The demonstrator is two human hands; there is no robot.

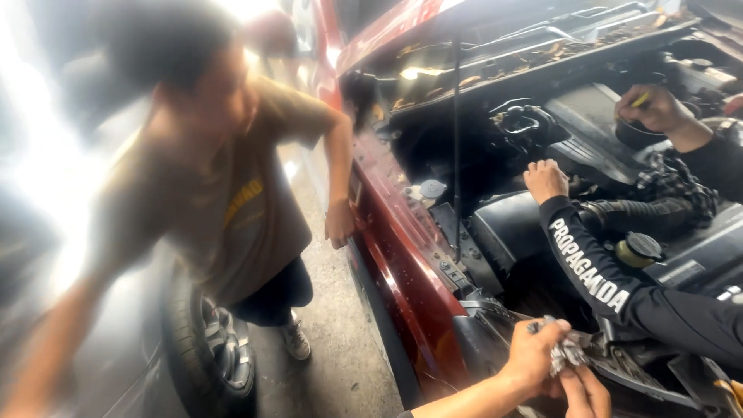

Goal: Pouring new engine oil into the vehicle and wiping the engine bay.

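One head view shows a garage with a grey concrete floor (333,325) and a dark red car (402,255) with its bonnet raised on a thin prop rod (457,147). At the engine bay's near edge, the left hand (534,356) pinches a small silvery metal part (563,352); the right hand (586,391) touches it from below, its grip unclear. The part's long axis cannot be told. A co-worker's black-sleeved arm (596,279) reaches across the engine, and another person (224,186) leans on the fender.

Harsh white glare washed out the frame's left edge; the person (209,170) there was motion-blurred, while the engine bay (542,178) at right sat dim.
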